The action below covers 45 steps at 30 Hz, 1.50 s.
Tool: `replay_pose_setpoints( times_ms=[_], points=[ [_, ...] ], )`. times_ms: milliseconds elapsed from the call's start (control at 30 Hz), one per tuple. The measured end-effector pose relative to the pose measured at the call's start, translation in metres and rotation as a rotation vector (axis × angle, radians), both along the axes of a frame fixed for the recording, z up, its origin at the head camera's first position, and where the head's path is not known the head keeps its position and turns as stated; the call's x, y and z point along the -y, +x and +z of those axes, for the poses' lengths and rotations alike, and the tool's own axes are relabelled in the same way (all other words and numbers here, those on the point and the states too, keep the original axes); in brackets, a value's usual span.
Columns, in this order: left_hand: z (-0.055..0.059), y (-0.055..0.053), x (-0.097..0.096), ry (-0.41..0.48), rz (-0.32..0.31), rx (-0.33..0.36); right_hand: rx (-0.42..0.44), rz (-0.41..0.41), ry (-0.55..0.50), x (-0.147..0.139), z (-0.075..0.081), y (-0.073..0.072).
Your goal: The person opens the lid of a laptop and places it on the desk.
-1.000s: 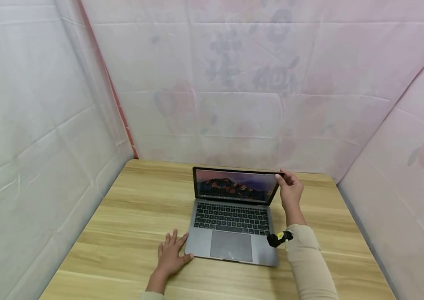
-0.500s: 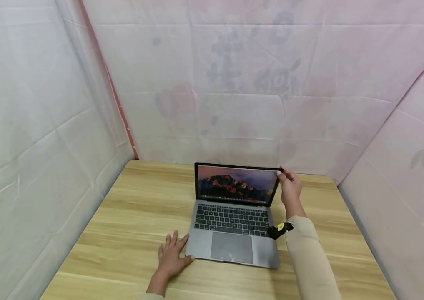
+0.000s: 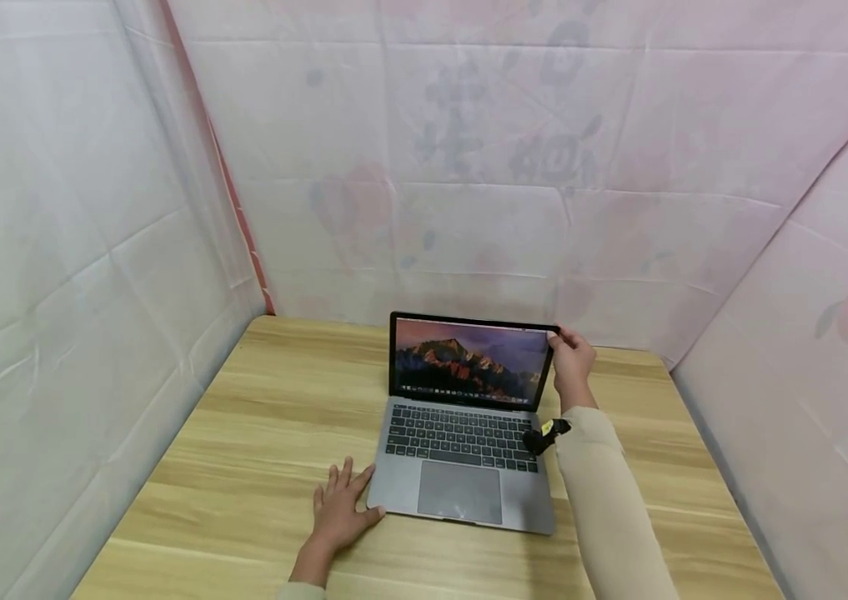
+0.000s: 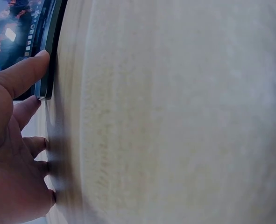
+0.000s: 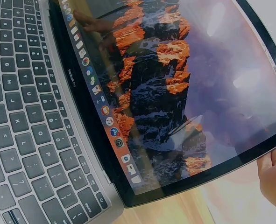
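Note:
A grey laptop (image 3: 461, 489) stands unfolded on the table, its lit screen (image 5: 161, 79) showing a mountain picture and a row of icons. My right hand (image 3: 574, 360) pinches the top right corner of the lid, thumb on the screen side and fingers behind. In the right wrist view that hand (image 5: 273, 175) is partly cut off at the frame's edge. My left hand (image 3: 338, 514) lies with spread fingers on the table at the front left corner of the base. Its thumb (image 4: 32, 70) and forefinger touch that corner, one on each side of it.
The wood-grain table (image 3: 266, 417) reaches back to a pale patterned sheet (image 3: 469, 225). More sheets hang at the left (image 3: 78, 292) and right (image 3: 806, 375). A small black camera (image 3: 544, 435) on the right wrist overlaps the keyboard in the head view.
The laptop's lid has tilted further back, its top edge rising in the head view and the screen showing more fully. My right hand has moved along with it. The left hand stays put.

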<state>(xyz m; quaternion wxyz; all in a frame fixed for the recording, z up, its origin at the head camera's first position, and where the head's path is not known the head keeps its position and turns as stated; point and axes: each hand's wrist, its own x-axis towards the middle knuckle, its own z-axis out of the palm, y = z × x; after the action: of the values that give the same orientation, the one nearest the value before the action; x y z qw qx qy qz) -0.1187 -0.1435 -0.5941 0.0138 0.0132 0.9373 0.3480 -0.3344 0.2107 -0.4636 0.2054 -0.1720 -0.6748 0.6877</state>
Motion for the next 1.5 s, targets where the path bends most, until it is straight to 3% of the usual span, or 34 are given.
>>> replay_pose_setpoints(
  times_ms=[333,500,800,1100,1367,1500],
  points=[
    [-0.003,-0.001,0.000,0.011,-0.001,0.027,0.013,-0.067,0.130,0.007,0.000,-0.009],
    [-0.006,-0.001,-0.001,0.003,-0.009,0.035,0.088,-0.055,0.258,0.001,0.000,-0.009],
    [-0.004,-0.004,-0.002,-0.002,-0.010,0.032,0.079,-0.049,0.431,-0.005,0.006,-0.013],
    [-0.002,-0.005,-0.003,-0.011,-0.018,0.049,0.087,-0.032,0.423,-0.008,0.010,-0.010],
    [0.002,-0.008,-0.002,-0.012,-0.030,0.060,0.060,-0.024,0.457,-0.022,-0.005,-0.005],
    [0.007,-0.006,-0.001,0.012,-0.037,0.060,0.019,-0.033,0.420,-0.029,-0.009,0.004]
  ],
)
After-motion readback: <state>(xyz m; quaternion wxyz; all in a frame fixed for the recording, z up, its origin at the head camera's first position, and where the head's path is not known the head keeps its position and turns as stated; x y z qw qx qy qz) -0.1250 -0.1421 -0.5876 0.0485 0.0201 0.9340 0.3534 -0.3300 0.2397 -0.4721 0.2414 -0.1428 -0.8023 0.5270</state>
